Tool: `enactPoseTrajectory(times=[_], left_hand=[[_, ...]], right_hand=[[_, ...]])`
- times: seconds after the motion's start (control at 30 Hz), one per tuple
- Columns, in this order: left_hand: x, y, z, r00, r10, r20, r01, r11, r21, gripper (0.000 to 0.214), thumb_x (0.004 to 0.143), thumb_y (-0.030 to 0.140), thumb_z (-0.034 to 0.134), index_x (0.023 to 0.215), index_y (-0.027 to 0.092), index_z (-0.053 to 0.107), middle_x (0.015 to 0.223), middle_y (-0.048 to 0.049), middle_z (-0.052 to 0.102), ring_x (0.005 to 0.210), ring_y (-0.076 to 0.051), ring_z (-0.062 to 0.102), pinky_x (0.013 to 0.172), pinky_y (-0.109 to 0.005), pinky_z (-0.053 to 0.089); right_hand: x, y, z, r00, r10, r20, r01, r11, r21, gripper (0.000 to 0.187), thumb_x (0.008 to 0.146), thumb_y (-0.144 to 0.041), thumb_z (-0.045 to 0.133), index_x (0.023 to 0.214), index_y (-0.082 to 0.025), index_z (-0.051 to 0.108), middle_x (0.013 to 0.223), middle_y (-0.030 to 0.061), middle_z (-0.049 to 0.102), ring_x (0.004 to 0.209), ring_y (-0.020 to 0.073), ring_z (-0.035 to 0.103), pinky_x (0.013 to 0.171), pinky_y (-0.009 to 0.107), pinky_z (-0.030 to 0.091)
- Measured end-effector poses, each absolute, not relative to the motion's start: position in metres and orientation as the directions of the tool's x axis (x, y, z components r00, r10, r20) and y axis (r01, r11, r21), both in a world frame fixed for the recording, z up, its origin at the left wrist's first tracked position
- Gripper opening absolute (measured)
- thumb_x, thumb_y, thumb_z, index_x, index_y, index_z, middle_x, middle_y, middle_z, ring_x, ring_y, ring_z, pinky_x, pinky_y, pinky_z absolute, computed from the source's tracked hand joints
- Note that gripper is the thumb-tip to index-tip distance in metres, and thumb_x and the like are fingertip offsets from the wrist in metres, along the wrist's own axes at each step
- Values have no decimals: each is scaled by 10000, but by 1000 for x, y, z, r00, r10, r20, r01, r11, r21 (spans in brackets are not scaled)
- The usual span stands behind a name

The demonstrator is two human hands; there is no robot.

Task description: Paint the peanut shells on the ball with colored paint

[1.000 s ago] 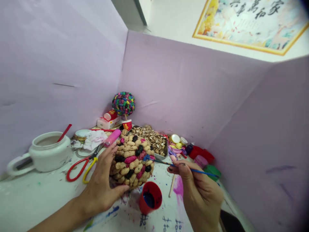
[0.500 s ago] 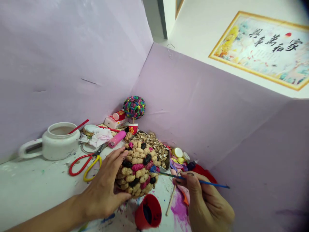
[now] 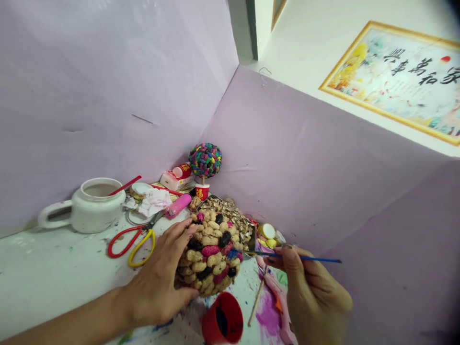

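A ball covered in peanuts [image 3: 212, 258], some painted black, pink or blue, rests under my left hand [image 3: 158, 273], whose fingers and thumb grip its left side. My right hand [image 3: 312, 287] pinches a thin blue paintbrush [image 3: 309, 258]; its tip meets a blue-painted peanut [image 3: 233, 254] on the ball's right side. Just in front of the ball stands a red cup [image 3: 223, 320] with dark paint inside. Below the brush, a thin wooden stick [image 3: 256, 303] lies on the paint-stained table [image 3: 86, 282].
Scissors [image 3: 138, 239] with red and yellow handles lie left of the ball, near a white mug [image 3: 98, 211]. Behind stand a tray of peanut shells [image 3: 233, 215] and a multicoloured ball on a stick [image 3: 205, 160]. A pink tool [image 3: 278, 299] lies by my right hand.
The camera view has shifted slightly, so the scene sits further right. The brush tip still meets the ball, and the blue on that peanut shows more fully. Both hands keep their holds.
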State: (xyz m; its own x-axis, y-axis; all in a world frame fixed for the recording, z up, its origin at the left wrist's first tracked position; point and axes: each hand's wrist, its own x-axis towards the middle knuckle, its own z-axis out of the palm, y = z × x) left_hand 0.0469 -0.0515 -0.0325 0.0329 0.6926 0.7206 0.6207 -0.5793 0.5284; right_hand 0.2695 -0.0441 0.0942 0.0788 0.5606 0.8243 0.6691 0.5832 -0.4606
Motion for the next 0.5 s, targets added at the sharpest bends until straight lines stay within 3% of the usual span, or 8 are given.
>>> enactPoseTrajectory(times=[0.3, 0.5], left_hand=[[49, -52, -31, 7, 689, 725, 622, -571, 536, 1025, 625, 178, 713, 1500, 298, 193, 1548, -158, 320, 1410, -428, 309, 1109, -640, 322], [46, -51, -32, 33, 697, 716, 624, -574, 530, 1045, 637, 174, 717, 1514, 303, 164, 1562, -164, 294, 1417, -430, 301, 1107, -648, 325]], right_hand=[[266, -48, 100, 16, 553, 833, 670, 612, -419, 271, 840, -401, 656, 695, -196, 756, 583, 10, 743, 461, 131, 688, 458, 142, 531], [266, -43, 101, 75, 584, 808, 676, 566, -472, 279, 816, -421, 676, 694, -183, 758, 587, 22, 747, 446, 139, 684, 427, 147, 517]])
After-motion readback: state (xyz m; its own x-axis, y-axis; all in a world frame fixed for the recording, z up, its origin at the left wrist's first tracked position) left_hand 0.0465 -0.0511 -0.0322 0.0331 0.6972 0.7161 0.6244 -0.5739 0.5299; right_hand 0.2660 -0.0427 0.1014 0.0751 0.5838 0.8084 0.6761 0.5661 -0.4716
